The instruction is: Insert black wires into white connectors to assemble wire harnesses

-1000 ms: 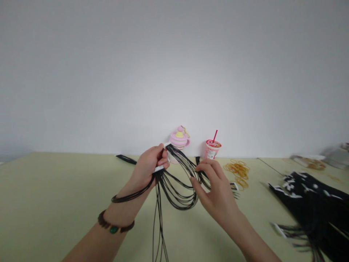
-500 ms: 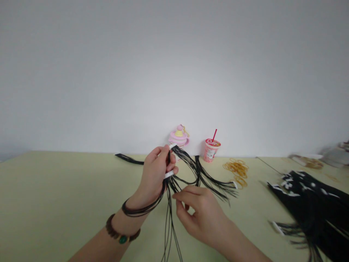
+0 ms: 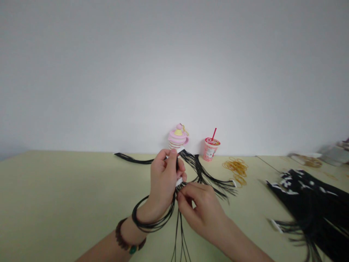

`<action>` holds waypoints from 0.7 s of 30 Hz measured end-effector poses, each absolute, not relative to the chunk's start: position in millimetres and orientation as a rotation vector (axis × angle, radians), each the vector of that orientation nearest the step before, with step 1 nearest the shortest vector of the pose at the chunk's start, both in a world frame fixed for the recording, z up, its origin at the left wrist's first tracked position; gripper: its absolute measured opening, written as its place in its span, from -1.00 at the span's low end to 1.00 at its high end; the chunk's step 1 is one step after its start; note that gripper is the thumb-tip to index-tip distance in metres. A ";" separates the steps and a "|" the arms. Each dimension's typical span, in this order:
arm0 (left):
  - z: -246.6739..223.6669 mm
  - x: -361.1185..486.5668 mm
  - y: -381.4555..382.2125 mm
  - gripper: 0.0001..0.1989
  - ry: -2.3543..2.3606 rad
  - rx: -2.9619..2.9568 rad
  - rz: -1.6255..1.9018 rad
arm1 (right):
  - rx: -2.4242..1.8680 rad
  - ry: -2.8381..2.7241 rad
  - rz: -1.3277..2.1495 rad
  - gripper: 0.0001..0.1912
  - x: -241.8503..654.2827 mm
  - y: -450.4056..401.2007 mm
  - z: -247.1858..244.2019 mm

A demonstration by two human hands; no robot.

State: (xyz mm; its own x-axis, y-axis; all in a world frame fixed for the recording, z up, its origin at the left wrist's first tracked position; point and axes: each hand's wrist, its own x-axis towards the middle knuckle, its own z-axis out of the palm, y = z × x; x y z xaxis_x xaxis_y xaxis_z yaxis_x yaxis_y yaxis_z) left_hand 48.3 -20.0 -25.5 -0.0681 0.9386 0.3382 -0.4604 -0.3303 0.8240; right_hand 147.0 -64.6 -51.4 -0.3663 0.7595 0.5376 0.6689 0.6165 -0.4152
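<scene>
Over table (image 3: pixel 68 189), left hand (image 3: pixel 165 178) gripping wires (image 3: pixel 148 229) (edge (image 3: pixel 68 151) beyond)

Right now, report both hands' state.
Left hand: closed, holding black wires with white connectors.
Right hand: closed, pinching wires by the lower connector.

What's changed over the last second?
The right hand moved left and down in view and now pinches black wires beside the lower white connector. The left hand shifted right and slightly down, still gripping wires. The straw cup and rubber bands stayed put.
</scene>
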 end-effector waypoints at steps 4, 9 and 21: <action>-28.2 49.0 -18.0 -0.78 0.659 1.142 1.654 | -1.156 -2.218 0.053 -0.82 149.0 -62.3 -51.0; -31.1 47.7 -11.0 -0.77 0.698 1.156 1.661 | -1.178 -2.245 -0.030 -0.84 149.7 -60.7 -52.8; -20.1 21.8 10.9 -0.79 0.724 0.992 1.743 | -1.103 -2.140 0.296 -0.83 159.2 -60.3 -43.2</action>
